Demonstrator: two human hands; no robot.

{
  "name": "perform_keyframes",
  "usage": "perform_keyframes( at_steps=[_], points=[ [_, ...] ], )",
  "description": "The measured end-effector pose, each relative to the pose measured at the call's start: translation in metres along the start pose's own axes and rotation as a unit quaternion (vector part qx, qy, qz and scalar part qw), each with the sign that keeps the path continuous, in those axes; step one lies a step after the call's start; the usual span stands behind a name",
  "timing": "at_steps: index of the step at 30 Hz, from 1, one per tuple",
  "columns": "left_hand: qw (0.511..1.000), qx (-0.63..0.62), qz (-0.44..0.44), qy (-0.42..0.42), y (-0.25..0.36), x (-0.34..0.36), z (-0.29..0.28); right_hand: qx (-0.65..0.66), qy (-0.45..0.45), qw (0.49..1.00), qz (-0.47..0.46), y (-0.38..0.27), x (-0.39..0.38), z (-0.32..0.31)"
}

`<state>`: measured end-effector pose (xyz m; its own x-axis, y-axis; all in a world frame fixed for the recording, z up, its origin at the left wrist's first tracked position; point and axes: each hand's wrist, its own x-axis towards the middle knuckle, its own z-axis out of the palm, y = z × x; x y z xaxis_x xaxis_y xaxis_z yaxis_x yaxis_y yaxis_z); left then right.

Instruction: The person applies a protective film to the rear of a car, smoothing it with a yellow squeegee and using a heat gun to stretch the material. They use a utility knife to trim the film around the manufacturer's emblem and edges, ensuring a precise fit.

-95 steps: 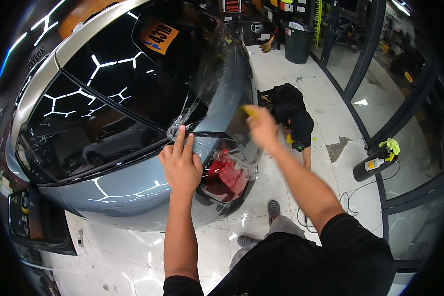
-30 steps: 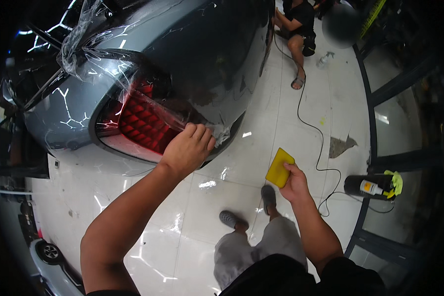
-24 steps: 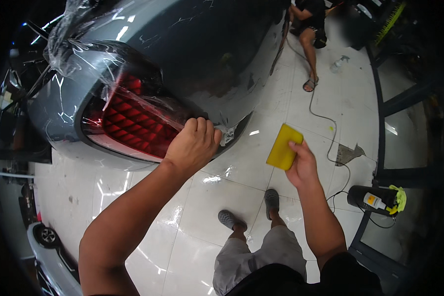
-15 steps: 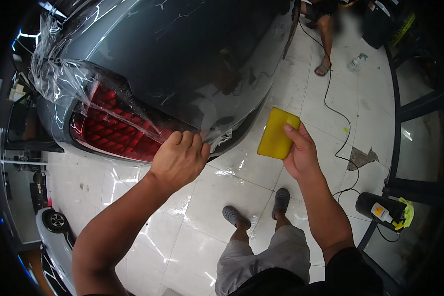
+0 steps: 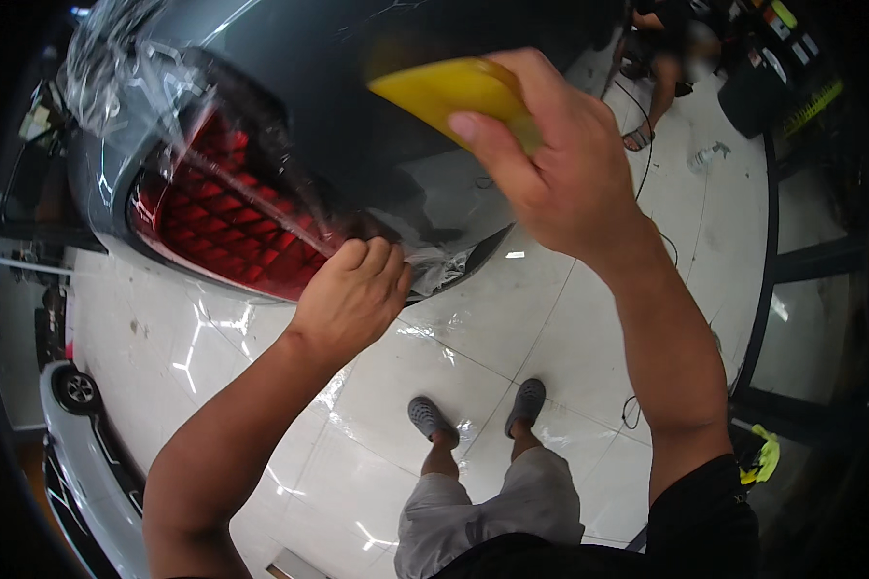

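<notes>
My right hand is raised over the dark grey car body, its thumb and fingers closed around a yellow squeegee. Slight motion blur softens the squeegee's edge. Lower and to the left, my left hand pinches the edge of a clear plastic film by the car's lower corner. Beside that hand is the red tail light, with film stretched across it. More film hangs bunched and wrinkled at the upper left of the light. My left fingertips are partly hidden.
A person is low down at the upper right, near a spray bottle. A black cable runs over the wet tiled floor. A bin with a yellow-green cloth stands at right. Another car is at lower left.
My right hand has swung up and left with the squeegee, from beside the car to over its body. My left hand keeps its hold on the film. The view has shifted slightly.
</notes>
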<state>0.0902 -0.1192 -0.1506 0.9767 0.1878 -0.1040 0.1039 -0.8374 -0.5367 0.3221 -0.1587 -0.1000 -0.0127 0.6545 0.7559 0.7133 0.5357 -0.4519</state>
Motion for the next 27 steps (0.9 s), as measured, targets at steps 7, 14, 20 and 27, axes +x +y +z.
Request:
perform_keyframes(
  at_steps=[7,14,20,27],
  points=[
    [1.000,0.000,-0.023,0.017,0.003,0.001,0.004,-0.070,-0.165,0.984,-0.002,0.037,-0.145,0.056],
    [0.998,-0.002,-0.054,-0.022,0.014,0.000,-0.002,-0.044,-0.078,0.987,0.130,0.011,-0.119,0.019],
    [0.997,0.007,-0.079,-0.005,0.016,-0.001,-0.004,0.128,0.028,0.988,0.081,-0.018,0.045,-0.001],
    [0.997,0.008,-0.077,-0.026,0.023,0.005,-0.003,-0.116,-0.214,0.966,-0.087,0.004,-0.072,0.034]
  ],
)
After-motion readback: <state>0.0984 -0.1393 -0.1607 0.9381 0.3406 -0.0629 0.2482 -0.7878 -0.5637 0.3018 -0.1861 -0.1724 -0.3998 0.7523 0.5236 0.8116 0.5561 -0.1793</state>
